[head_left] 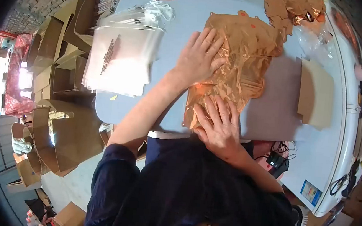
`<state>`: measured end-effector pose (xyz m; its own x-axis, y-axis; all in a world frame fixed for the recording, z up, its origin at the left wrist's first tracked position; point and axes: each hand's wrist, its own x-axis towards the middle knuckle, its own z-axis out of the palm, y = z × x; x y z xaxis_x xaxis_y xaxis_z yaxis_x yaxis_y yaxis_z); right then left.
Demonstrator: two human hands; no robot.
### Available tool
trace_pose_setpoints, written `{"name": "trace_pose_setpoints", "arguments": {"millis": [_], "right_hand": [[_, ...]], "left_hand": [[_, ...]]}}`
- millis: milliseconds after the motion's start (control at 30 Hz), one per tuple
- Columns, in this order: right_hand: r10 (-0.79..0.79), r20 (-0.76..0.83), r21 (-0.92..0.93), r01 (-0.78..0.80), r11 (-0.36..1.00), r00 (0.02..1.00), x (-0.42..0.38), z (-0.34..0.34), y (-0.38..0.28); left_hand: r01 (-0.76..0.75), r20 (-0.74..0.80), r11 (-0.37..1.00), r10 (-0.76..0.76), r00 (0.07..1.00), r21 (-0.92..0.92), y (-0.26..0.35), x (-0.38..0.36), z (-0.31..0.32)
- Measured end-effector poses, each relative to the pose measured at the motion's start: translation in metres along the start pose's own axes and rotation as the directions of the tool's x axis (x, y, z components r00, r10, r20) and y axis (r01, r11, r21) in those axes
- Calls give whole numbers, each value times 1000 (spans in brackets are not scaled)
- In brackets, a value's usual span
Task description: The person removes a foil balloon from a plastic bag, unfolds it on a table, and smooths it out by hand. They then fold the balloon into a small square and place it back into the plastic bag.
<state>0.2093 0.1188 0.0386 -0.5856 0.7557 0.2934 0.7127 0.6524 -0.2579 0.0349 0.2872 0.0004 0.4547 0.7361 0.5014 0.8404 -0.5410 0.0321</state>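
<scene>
A flat, crinkled copper-coloured foil balloon lies on the pale blue table, reaching to its near edge. Small red marks and tabs show at its far end. My left hand rests on the foil's left side, palm down with fingers stretched out. Closer to my body, my right hand lies flat on the near end of the foil, fingers spread. Neither hand grips anything. To the left of my left hand is a stack of clear plastic bags with printed text.
More copper foil pieces lie at the far right, beside crumpled clear plastic. A cardboard sheet sits on the right. White strings top the bags. Open cardboard boxes crowd the left. A black adapter hangs near the right.
</scene>
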Motion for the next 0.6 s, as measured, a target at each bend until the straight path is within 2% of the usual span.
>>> {"name": "trace_pose_setpoints", "arguments": {"millis": [200, 300, 400, 500, 600], "right_hand": [[-6, 0, 1, 6, 1000, 1000, 0, -2, 0], [-4, 26, 69, 2, 998, 1000, 5, -14, 2], [2, -58, 72, 2, 997, 998, 20, -22, 19], [60, -112, 36, -56, 998, 992, 61, -32, 44], [80, -159, -49, -89, 995, 984, 98, -6, 85]], "left_hand": [[27, 44, 1000, -28, 999, 10, 1, 0, 2], [50, 89, 999, -49, 995, -10, 3, 0, -1], [88, 177, 995, -79, 981, -46, 4, 2, -4], [72, 170, 997, -65, 983, -34, 4, 0, -3], [80, 219, 997, -76, 973, -12, 3, 1, 2]]}}
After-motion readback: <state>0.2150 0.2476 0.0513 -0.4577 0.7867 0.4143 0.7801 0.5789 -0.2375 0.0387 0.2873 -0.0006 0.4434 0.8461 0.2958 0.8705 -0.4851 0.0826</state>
